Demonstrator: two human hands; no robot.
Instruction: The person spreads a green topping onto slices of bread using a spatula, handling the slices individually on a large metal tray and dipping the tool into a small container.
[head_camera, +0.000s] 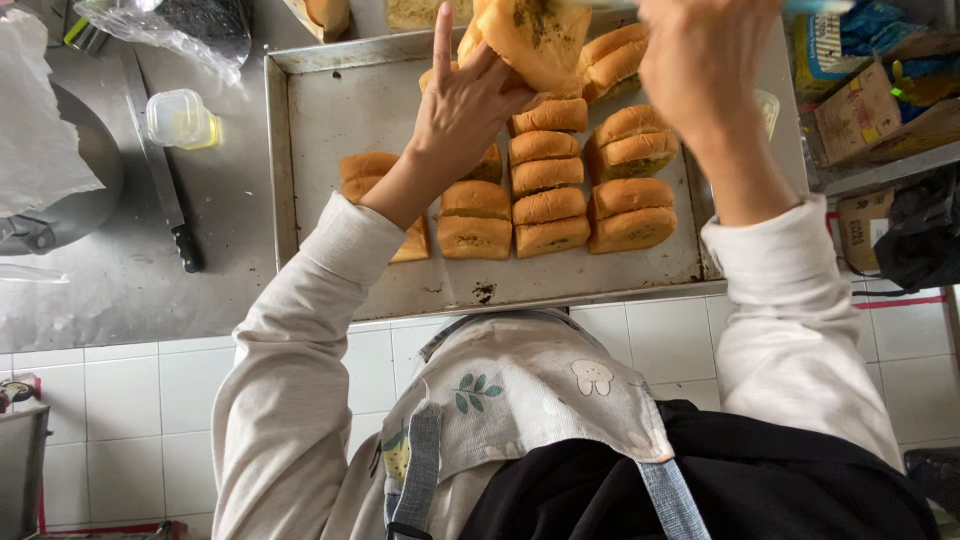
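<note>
Left hand (462, 105) cradled an opened bun (535, 38) over the tray's (330, 110) far edge, spread side exposed; right hand (705, 60) closed around a partly hidden tool.

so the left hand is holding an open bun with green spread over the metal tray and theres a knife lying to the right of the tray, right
Not quite: the knife lies to the left of the metal tray, near a small plastic container, as the head view shows. The rest holds: the left hand holds an open bun with green spread over the tray.

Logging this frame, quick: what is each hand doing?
Left hand: holding a bread slice.
Right hand: closed, contents cannot be told.
</note>
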